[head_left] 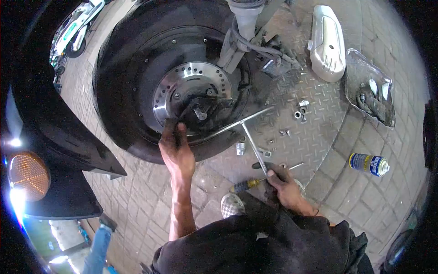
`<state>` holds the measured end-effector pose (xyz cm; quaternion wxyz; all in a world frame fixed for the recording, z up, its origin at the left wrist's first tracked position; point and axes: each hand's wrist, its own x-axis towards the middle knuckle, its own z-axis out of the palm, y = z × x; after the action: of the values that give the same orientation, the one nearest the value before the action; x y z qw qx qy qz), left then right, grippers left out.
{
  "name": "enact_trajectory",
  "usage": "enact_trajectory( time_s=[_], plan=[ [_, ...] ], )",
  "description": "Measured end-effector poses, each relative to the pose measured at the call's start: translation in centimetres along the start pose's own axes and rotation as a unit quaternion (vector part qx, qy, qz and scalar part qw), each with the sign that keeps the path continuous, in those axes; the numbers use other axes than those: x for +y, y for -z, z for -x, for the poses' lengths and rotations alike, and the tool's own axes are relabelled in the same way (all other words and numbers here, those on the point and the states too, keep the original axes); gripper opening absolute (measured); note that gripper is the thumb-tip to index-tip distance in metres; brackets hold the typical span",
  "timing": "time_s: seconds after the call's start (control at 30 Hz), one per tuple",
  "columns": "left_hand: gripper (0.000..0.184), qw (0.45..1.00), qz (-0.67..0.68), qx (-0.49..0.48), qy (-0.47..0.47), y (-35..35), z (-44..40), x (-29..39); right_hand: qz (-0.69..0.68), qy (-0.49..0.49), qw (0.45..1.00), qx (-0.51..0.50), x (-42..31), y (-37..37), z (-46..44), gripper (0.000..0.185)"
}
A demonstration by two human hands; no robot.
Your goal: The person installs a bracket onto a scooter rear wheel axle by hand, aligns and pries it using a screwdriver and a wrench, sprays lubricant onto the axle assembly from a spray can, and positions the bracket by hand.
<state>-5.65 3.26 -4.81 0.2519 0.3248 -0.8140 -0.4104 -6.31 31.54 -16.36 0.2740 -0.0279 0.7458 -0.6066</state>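
My left hand (177,150), its fingertips dark with grime, is closed at the lower left end of a black bracket (194,107). The bracket lies around the axle (200,114) of a wheel (125,105), in front of a drilled brake disc (168,93). In my right hand (282,183) is the lower end of a T-handle wrench (253,144), whose crossbar reaches over the tyre's lower right edge. A screwdriver (246,185) with a yellow and black handle is just left of that hand. One socket (240,148) stands below the crossbar.
A tread-patterned metal plate (315,139) bears several nuts (299,114) and small parts. Right of it are a silver cover (327,43), a tray (351,75) with greasy items, and a spray can (368,164). A person's leg (98,249) shows at lower left.
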Motion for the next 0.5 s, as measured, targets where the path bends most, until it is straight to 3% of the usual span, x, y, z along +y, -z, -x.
enact_trajectory(
  time_s=[0.07,0.1,0.17,0.23,0.4,0.43,0.5],
  plan=[
    [0.030,1.000,-0.017,-0.001,-0.008,0.0,0.2,-0.8,0.109,0.062,0.992,0.034,0.3,-0.3,0.7,0.036],
    [0.029,0.999,-0.032,0.000,-0.016,0.2,0.3,-1.1,-0.095,-0.085,0.991,0.028,-3.1,0.9,-0.2,0.040],
    [0.028,0.999,-0.040,-0.007,-0.005,0.6,0.5,-0.7,-0.289,-0.233,0.928,0.025,-4.1,1.3,-0.2,0.045],
    [0.024,1.000,-0.001,-0.017,0.011,0.3,0.2,-0.8,-0.123,-0.121,0.985,0.014,-1.8,0.2,-0.1,0.044],
    [0.023,0.998,-0.056,-0.013,-0.024,0.7,0.3,-1.2,-0.289,-0.225,0.929,0.050,-4.3,2.1,-0.7,0.046],
    [0.023,0.995,-0.085,-0.006,-0.051,0.4,0.0,-0.9,-0.231,-0.228,0.946,0.003,-2.3,1.5,-0.2,0.046],
    [0.024,0.998,-0.053,-0.015,-0.028,0.3,0.2,0.0,0.001,-0.123,0.992,-0.004,-0.6,-0.8,0.4,0.047]
  ],
)
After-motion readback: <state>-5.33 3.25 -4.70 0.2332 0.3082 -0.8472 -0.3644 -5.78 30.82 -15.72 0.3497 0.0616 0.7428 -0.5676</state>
